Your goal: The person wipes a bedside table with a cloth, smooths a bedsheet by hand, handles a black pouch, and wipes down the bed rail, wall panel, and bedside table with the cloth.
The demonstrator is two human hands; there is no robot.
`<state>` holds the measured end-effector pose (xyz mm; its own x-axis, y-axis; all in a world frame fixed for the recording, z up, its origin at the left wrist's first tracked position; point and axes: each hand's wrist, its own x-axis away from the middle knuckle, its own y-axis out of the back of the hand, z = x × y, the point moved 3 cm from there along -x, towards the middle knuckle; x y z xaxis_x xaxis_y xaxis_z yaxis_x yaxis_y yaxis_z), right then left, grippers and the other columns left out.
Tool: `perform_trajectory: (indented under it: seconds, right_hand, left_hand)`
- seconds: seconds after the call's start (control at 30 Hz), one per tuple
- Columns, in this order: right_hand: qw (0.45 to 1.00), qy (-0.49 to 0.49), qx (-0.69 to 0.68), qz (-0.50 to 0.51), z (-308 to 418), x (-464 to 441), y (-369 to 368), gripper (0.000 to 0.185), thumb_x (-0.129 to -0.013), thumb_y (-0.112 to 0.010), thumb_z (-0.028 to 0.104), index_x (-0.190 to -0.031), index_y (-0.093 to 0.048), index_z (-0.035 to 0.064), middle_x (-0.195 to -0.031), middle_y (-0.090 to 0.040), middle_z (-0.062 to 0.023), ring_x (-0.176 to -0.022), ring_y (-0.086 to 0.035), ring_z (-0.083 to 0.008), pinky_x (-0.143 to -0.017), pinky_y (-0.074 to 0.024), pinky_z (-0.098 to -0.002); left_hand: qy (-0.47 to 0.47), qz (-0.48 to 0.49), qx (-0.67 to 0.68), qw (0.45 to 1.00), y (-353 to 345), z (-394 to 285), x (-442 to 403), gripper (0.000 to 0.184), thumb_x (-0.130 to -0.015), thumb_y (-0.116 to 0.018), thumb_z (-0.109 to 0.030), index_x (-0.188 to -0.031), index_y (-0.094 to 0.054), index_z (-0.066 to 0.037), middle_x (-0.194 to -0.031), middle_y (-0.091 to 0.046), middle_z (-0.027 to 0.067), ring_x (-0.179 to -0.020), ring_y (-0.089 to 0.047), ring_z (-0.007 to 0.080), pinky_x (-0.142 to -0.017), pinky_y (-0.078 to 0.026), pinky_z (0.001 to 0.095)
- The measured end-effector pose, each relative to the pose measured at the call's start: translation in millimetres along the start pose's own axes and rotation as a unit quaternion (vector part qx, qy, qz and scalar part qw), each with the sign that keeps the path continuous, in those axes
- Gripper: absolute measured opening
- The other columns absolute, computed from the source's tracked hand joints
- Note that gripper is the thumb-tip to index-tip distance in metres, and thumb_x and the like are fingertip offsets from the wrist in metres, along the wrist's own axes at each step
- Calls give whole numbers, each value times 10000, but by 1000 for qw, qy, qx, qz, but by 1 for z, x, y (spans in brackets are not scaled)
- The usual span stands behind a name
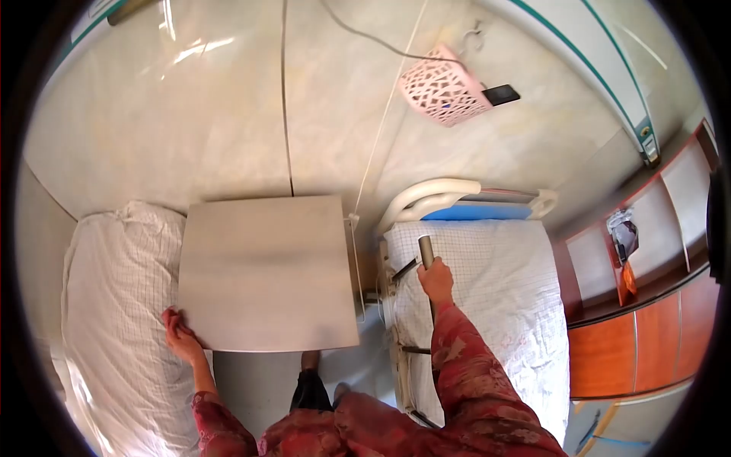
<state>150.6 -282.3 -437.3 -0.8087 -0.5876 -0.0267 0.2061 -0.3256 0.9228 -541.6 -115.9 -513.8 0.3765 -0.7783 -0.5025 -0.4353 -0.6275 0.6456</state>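
At the near left corner of a grey-beige, flat-topped cabinet (266,266), my left hand (184,343) is closed on what looks like a small red cloth (169,314). The cloth lies beside the cabinet's left edge, and most of it is hidden by my fingers. My right hand (436,283) is wrapped round a brownish, tube-shaped handle (425,248) above the left side of the right-hand bed. A dark length of tube runs down below that fist, partly behind my sleeve; what it belongs to is hidden.
Beds with checked white sheets stand on both sides: the left bed (122,297) and the right bed (502,289), which has a cream headboard (434,194) and side rails. A pink basket (442,87) hangs on the wall, near a cord. Wooden shelves (647,293) stand far right.
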Motion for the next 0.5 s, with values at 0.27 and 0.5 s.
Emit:
perform_trajectory:
  seconds: [0.27, 0.5]
  right_hand:
    - [999, 20, -41, -23, -11, 1, -4, 393, -831, -712, 322, -970, -628, -36, -872, -701, -303, -838, -693, -480, -773, -553, -555]
    - [998, 1, -68, 10, -4, 6, 7, 366, -847, -688, 305, -1008, -608, -13, -923, -707, -280, -911, -687, -466, -846, -534, -549]
  left_hand:
    - [207, -115, 390, 890, -31, 36, 39, 500, -991, -387, -140, -1449, -481, 38, -1504, -521, 146, -1294, -567, 290, -1031, -505, 379]
    - [-9, -78, -265, 961, -142, 150, 118, 593, -1037, -530, -412, -1542, -340, -165, -1408, -577, 151, -1199, -636, 254, -872, -554, 292]
